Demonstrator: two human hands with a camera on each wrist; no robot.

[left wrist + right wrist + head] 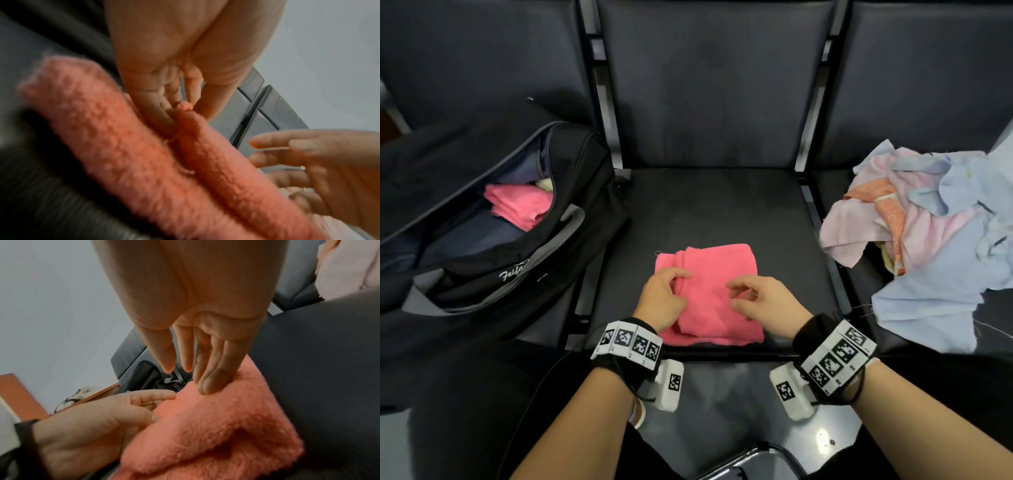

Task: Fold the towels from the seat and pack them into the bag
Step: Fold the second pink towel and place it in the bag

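On the left seat lies one black bag, unzipped and gaping, with one folded pink towel inside it and a sliver of something pale just behind that towel; what the pale thing is cannot be told.

Three dark seats stand in a row. On the middle one, near its front edge, lies a second pink towel, folded into a rough rectangle and flat on the cushion. Two hands work at it. The left hand sits at the towel's left edge, its fingers curled and pinching a fold of the cloth between thumb and fingertips, as the left wrist view shows. The right hand hovers over the towel's middle, released, fingers loosely spread and holding nothing; in the right wrist view two fingertips look to touch the pile. Each wrist carries a black band with checkered markers.

On the right seat sits one loose heap of unfolded towels in pale pink, pale blue and orange, too tangled to count.
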